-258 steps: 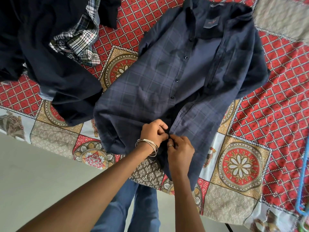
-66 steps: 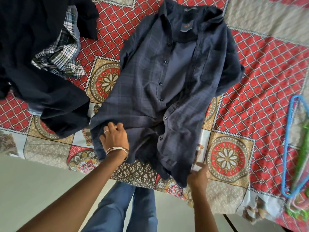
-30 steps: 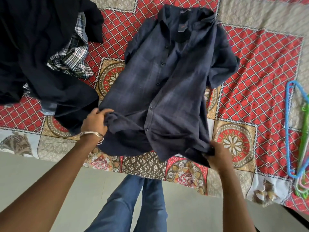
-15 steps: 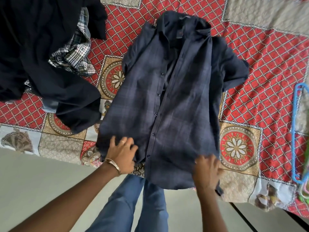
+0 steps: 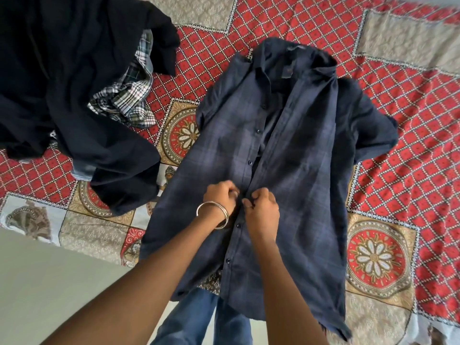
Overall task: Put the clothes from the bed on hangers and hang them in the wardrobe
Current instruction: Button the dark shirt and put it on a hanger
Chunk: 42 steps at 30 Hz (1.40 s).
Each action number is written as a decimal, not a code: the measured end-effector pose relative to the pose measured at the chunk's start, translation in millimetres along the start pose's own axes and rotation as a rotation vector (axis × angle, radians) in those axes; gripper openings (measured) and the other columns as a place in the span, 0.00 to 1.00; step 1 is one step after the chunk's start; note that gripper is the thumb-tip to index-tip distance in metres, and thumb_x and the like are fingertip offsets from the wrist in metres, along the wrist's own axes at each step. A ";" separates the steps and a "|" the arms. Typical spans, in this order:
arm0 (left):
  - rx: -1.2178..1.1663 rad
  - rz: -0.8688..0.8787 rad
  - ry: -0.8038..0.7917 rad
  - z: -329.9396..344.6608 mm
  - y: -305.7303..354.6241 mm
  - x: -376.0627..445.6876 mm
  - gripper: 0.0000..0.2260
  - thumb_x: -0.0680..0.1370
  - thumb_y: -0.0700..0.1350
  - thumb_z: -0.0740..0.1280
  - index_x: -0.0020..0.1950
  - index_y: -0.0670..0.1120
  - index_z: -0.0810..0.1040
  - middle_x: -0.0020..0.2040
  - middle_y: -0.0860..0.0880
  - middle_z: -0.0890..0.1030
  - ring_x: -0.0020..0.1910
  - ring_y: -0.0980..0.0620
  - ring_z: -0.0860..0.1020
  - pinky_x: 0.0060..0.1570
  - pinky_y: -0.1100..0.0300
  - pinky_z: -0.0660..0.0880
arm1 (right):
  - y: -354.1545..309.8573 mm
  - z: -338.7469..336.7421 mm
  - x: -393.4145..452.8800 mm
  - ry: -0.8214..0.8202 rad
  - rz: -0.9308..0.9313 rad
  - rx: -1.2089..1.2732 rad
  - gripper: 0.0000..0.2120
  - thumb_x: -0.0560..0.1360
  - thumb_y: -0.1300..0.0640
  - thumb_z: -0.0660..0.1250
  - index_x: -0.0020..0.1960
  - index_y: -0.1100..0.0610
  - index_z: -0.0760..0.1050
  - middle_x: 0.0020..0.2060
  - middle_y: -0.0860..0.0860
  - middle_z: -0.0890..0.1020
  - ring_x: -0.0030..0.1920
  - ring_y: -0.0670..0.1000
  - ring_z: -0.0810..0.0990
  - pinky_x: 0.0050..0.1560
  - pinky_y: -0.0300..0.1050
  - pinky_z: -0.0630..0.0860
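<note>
A dark navy checked shirt [image 5: 293,155] lies spread face up on the bed, collar at the far end, hem hanging over the near edge. My left hand [image 5: 220,195], with bangles on the wrist, pinches the shirt's button placket at mid-chest. Right beside it, my right hand [image 5: 261,207] pinches the opposite front edge. The two lowest buttons look fastened; the front gapes open from the chest up to the collar.
A heap of dark clothes [image 5: 62,95] with a white checked shirt [image 5: 127,100] in it lies at the left. The bed carries a red and beige patterned cover [image 5: 410,120]. Pale floor [image 5: 49,282] and my blue jeans [image 5: 199,319] show below the bed's edge.
Both hands left the shirt's hem corners and came together at the placket in the middle. The shirt now lies flat and spread. The hangers at the right edge have dropped out of view.
</note>
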<state>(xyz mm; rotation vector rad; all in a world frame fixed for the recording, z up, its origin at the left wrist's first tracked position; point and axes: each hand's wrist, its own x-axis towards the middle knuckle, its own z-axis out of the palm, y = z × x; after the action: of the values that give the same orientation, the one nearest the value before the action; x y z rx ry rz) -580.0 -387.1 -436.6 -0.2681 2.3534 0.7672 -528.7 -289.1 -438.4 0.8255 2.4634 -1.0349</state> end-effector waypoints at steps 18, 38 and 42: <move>-0.026 0.019 -0.106 26.2 8.9 38.0 0.05 0.75 0.43 0.68 0.43 0.41 0.81 0.44 0.45 0.83 0.44 0.44 0.81 0.48 0.51 0.78 | 13.6 18.3 7.1 0.219 -0.023 0.083 0.07 0.76 0.61 0.67 0.51 0.62 0.82 0.42 0.56 0.80 0.41 0.57 0.79 0.37 0.44 0.69; -0.128 -0.073 -0.133 23.3 16.8 41.5 0.09 0.75 0.41 0.70 0.38 0.35 0.81 0.35 0.41 0.83 0.32 0.49 0.83 0.39 0.56 0.81 | 34.1 -2.6 45.1 -0.159 0.410 0.759 0.02 0.71 0.64 0.75 0.41 0.58 0.83 0.36 0.56 0.85 0.39 0.53 0.83 0.43 0.45 0.80; -0.118 -0.115 -0.176 15.3 19.8 42.2 0.17 0.74 0.53 0.70 0.39 0.39 0.83 0.35 0.44 0.83 0.35 0.51 0.82 0.39 0.61 0.77 | 32.7 -2.5 50.4 -0.174 0.472 0.721 0.02 0.69 0.62 0.76 0.41 0.58 0.84 0.36 0.55 0.85 0.39 0.53 0.85 0.44 0.44 0.81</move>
<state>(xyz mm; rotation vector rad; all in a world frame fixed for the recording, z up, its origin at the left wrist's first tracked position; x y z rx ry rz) -612.2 -361.9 -463.8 -0.3681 2.1118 0.8401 -547.2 -249.6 -479.8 1.3642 1.6043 -1.7186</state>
